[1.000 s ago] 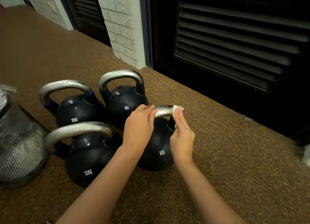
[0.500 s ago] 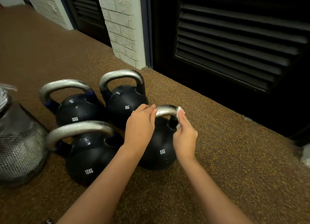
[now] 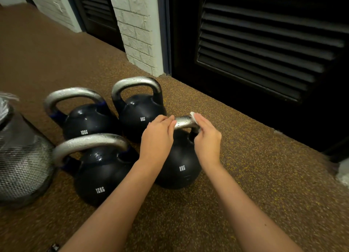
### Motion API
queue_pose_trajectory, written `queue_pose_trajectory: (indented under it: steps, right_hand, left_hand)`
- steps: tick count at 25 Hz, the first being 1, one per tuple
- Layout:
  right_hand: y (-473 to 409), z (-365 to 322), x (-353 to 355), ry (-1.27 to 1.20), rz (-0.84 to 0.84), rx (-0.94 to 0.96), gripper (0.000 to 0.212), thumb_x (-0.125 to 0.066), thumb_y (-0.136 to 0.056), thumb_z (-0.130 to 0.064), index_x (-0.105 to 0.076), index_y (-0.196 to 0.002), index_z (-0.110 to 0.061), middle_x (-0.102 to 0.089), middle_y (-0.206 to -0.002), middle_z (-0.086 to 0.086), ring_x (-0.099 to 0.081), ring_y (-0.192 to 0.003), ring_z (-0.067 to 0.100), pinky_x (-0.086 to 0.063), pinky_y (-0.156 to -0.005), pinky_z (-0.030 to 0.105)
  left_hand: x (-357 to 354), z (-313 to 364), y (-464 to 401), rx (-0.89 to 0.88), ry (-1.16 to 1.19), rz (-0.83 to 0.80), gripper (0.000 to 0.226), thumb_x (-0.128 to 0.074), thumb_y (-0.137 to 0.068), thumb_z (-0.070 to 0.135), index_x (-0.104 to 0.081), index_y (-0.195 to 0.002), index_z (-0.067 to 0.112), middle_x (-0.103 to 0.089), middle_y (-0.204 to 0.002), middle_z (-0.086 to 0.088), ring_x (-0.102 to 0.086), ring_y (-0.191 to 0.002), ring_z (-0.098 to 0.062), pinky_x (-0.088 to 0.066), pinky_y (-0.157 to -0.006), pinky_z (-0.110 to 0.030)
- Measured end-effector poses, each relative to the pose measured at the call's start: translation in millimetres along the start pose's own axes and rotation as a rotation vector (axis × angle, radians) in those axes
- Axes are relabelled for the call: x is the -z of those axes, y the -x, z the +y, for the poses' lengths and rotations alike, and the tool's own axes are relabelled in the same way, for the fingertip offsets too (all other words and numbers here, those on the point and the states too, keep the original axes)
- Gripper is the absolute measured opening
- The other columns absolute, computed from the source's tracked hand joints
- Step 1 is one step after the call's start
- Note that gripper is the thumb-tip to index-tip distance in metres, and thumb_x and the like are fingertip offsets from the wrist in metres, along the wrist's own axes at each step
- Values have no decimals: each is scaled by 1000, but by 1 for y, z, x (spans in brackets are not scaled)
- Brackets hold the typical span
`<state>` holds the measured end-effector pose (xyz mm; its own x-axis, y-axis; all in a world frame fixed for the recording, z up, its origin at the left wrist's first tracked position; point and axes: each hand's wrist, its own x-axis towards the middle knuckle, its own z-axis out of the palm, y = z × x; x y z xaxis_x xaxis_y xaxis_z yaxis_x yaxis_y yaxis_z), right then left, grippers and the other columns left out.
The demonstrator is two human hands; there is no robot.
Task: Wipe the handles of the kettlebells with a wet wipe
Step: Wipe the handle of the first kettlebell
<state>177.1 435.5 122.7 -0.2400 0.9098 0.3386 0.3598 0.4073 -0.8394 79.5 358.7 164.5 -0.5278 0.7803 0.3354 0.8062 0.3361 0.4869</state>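
**Wiping the near 8KG handle, right corner**

Working the last stretch of this handle [image 3: 184,121], you have the wipe [image 3: 194,117] on its right bend, where the bar turns down toward the bell [image 3: 177,163]. Beads of wet show on the bare metal between your two hands, and on the other three handles as well: the near 12KG [image 3: 88,142], the far 12KG [image 3: 71,95] and the far 8KG [image 3: 136,81]. That suggests most of the job is behind you, though wet alone does not prove each was wiped all round. What looks left is the right leg of this handle, under your fingers, and any undersides you cannot see.

Your right hand [image 3: 206,136] lies over the bend with fingers close together and fairly straight, pressing the wipe against the metal; only a white edge of it peeks out above your fingertips. The thumb is hidden, so whether it pinches from behind cannot be told. Your left hand [image 3: 156,138] curls its fingers over the left end of the bar, steadying the bell on the floor [image 3: 245,176].
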Motion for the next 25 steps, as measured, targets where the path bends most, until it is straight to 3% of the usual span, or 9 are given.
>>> queue_pose_trajectory:
  steps: [3, 6, 8, 11, 15, 19, 21, 25]
  right_hand:
    - [1, 15, 9, 2, -59, -32, 48, -43, -86, 12, -59, -123, -15, -60, -125, -3, -50, -119, 4, -27, -103, 3]
    - [-22, 18, 14, 47, -158, -124, 44, -41, -88, 7, -64, -117, -16, -65, -120, 0, -56, -115, 12, -33, -99, 10]
    - [-26, 8, 15, 53, -178, -66, 45, -40, -87, 8, -65, -117, -14, -64, -121, 0, -52, -116, 7, -30, -100, 8]
    - [-4, 11, 15, 1, -162, 3, 50, -41, -88, 12, -57, -126, -17, -56, -129, -4, -44, -122, -1, -24, -104, 3]
    - [-6, 12, 8, -6, -101, -112, 47, -42, -90, 8, -56, -127, -18, -56, -133, -2, -47, -126, 7, -23, -102, 4]
    - [17, 6, 4, 18, -96, 31, 55, -45, -86, 15, -46, -134, -12, -43, -142, 1, -36, -133, 9, -19, -108, 6]
    - [33, 12, 6, 20, -112, 16, 57, -45, -87, 14, -41, -137, -13, -36, -146, 0, -31, -135, 8, -14, -105, 0]
    - [21, 6, -3, 16, -56, -21, 54, -44, -88, 13, -41, -137, -8, -35, -147, 4, -28, -138, 13, -11, -108, 2]
  left_hand:
    - [1, 0, 0, 3, -4, -7, 32, -45, -96, 27, -63, -118, 13, -65, -111, -1, -61, -97, -19, -47, -91, -35]
    - [-1, -1, -1, 4, -12, -4, 32, -45, -96, 27, -63, -118, 13, -65, -109, -1, -61, -96, -18, -48, -88, -32]
    - [-1, -1, -1, 11, -15, 2, 32, -45, -96, 27, -64, -117, 12, -65, -109, -1, -61, -96, -19, -48, -88, -33]
    - [-2, -1, 0, 8, -15, 2, 33, -45, -96, 28, -63, -118, 13, -65, -110, -1, -61, -96, -18, -48, -89, -34]
    - [-3, -1, 0, 1, -4, 12, 32, -45, -95, 27, -64, -117, 12, -65, -109, -2, -62, -96, -18, -48, -89, -36]
    - [-5, -2, 1, -4, 4, 20, 33, -44, -96, 28, -65, -115, 11, -66, -107, -2, -62, -93, -20, -49, -84, -35]
    - [-4, -2, 1, -7, 7, 17, 33, -44, -96, 28, -64, -116, 11, -65, -108, -2, -62, -94, -20, -49, -85, -34]
    - [-4, -3, 1, -16, 20, 18, 34, -44, -95, 29, -64, -115, 11, -66, -108, -2, -62, -93, -18, -50, -86, -35]
